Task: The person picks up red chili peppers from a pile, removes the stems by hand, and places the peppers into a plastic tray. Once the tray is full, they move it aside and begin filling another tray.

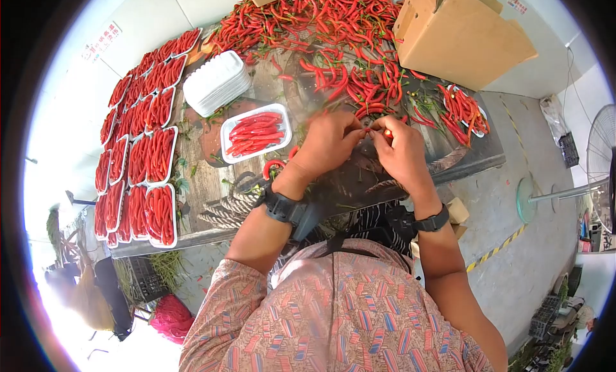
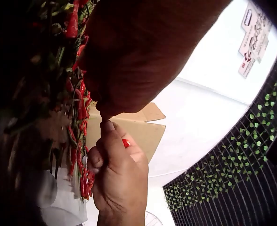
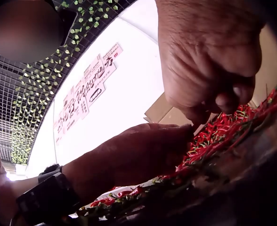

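Both hands meet over the table's near side, fingertips together. My right hand [image 1: 402, 152] grips a red chili pepper [image 1: 388, 134], mostly hidden by its fingers; a bit of red shows in the left wrist view too. Thumb and fingers of my left hand [image 1: 326, 144] pinch at the same spot, on what looks like the pepper's end. Left of the hands sits a white foam tray [image 1: 288, 123] with a layer of red chilies [image 1: 255, 134] laid side by side. A few loose chilies [image 1: 274, 166] lie beneath the left wrist.
A large heap of chilies [image 1: 308, 19] covers the table's far side. Filled trays [image 1: 160, 147] line the left edge, near a stack of empty trays [image 1: 215, 83]. A cardboard box [image 1: 455, 41] stands far right, with a heaped tray [image 1: 480, 131] nearer. Rope [image 1: 234, 205] lies along the front edge.
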### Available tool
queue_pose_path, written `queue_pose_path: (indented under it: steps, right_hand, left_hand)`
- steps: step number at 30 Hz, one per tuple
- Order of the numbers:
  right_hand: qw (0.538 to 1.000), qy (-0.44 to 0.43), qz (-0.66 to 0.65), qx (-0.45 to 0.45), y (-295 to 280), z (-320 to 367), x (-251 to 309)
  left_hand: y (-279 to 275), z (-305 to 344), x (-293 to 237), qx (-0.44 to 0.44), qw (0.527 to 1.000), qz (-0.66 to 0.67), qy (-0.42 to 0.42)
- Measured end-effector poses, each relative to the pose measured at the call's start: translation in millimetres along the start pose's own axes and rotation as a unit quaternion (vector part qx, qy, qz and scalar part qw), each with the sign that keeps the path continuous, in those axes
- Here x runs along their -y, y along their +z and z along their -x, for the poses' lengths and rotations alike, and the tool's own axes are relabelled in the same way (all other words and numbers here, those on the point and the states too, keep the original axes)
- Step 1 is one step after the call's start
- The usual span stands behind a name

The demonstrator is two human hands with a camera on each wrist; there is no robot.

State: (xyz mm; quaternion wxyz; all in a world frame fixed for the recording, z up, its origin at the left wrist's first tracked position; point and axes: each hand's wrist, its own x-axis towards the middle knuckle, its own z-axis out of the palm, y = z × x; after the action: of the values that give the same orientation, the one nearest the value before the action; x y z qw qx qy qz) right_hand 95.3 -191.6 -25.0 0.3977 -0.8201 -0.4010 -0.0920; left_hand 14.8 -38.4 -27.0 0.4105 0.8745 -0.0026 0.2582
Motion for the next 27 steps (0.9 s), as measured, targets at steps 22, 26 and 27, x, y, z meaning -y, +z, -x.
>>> queue_pose_path:
  steps: [22, 26, 27]
  right_hand:
    - [0.981, 0.078, -0.166, 0.058, -5, 12, -2]
    - [0.97, 0.102, -0.212, 0.054, -3, 12, -3]
    - [0.972, 0.109, -0.203, 0.052, -2, 12, -6]
  left_hand:
    - [-7, -2, -4, 0.126, 0.969, 0.188, -0.097]
    - [-5, -2, -4, 0.086, 0.967, 0.221, -0.092]
    - [-6, -2, -6, 0.067, 0.971, 0.213, -0.084]
